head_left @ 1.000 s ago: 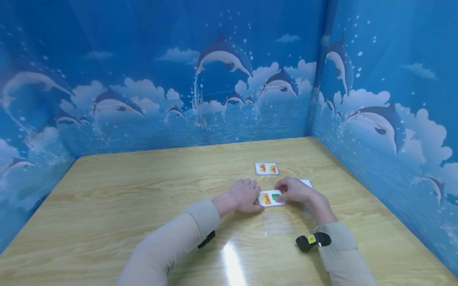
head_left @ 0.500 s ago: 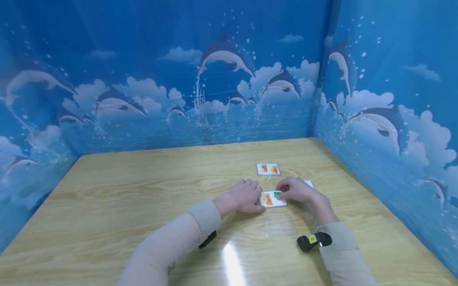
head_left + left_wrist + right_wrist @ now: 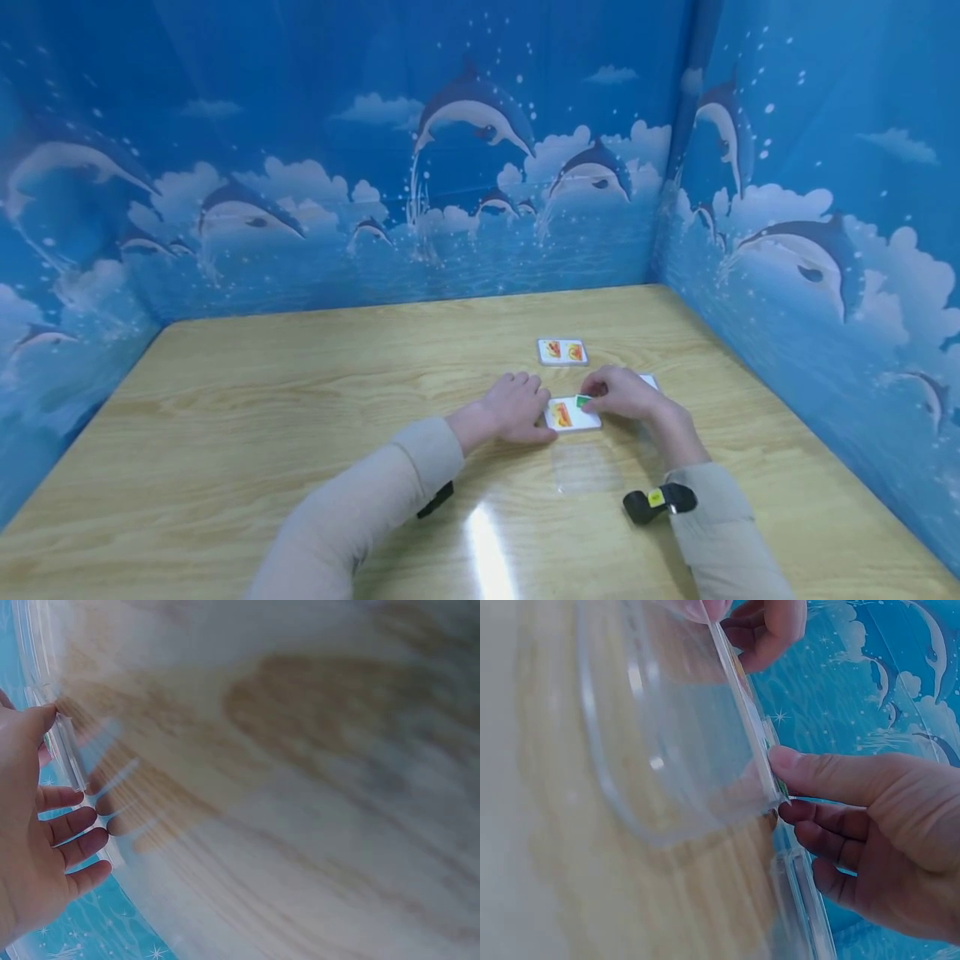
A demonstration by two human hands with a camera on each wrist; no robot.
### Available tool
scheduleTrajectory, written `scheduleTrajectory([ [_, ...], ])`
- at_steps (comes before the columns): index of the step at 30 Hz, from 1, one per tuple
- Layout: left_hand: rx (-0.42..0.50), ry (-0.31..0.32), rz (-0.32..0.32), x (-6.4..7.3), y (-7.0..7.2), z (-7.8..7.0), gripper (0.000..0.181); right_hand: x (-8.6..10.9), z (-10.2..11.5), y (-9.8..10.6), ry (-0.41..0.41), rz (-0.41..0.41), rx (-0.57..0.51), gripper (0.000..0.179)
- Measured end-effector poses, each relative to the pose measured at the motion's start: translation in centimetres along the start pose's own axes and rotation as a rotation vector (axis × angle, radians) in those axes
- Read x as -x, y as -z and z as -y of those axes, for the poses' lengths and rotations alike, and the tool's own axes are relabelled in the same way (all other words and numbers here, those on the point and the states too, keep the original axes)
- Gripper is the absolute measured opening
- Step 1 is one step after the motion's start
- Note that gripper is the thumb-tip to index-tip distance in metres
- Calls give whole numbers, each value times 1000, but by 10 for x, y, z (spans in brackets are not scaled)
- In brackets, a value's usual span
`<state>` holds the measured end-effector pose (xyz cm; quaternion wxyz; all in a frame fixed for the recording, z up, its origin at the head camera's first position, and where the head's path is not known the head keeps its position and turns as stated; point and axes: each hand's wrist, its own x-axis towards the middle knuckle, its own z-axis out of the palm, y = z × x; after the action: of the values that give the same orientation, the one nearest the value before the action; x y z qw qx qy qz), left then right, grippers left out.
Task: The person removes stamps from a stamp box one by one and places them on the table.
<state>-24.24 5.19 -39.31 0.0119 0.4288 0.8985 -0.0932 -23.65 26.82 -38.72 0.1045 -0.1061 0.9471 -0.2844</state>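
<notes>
A flat white card [image 3: 581, 422] with an orange picture on its left half lies on the table. My left hand [image 3: 513, 408] rests at the card's left side, fingers relaxed and thumb near its front left corner. In the left wrist view, the thumb [image 3: 39, 720] touches the edge and the other fingers spread below it. My right hand [image 3: 628, 395] pinches a small green square piece [image 3: 582, 401] between thumb and fingertips, over the card's far right part. In the right wrist view, the thumb [image 3: 802, 769] partly covers that piece.
Behind lies a second white card [image 3: 562, 352] with two orange pictures. Another white card [image 3: 649, 381] is mostly hidden by the right hand. In front is a clear plastic piece [image 3: 587, 473] on the wooden table [image 3: 300, 392]. Blue dolphin-print curtains [image 3: 315, 167] border the table.
The green piece has shifted toward the card's far edge and now looks tilted in the right hand's pinch. The left hand has stayed in place.
</notes>
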Motion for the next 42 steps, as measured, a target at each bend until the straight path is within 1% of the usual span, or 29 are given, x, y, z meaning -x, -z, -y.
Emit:
scheduleTrajectory([
  [6, 12, -2, 5, 2, 2, 0, 67, 3, 1, 4, -21, 10, 20, 29],
  [13, 16, -3, 4, 4, 4, -1, 66, 4, 3, 5, -62, -1, 32, 26],
  [17, 10, -1, 8, 4, 5, -1, 67, 4, 2, 5, -44, -20, 43, 23],
  [23, 1, 2, 13, 4, 6, -2, 67, 5, 0, 3, 40, -72, 74, 10],
  [26, -1, 2, 12, 4, 6, -2, 67, 5, -1, 3, 61, -101, 84, 10],
  [30, 0, 5, 15, 5, 6, -1, 68, 6, -2, 3, 56, -119, 72, 11],
  [36, -9, 5, 21, 6, 7, -2, 67, 6, 0, 9, 56, -103, 25, 13],
  [42, -25, 10, 21, 5, 6, -3, 69, -3, 1, 20, 47, -83, 9, 14],
])
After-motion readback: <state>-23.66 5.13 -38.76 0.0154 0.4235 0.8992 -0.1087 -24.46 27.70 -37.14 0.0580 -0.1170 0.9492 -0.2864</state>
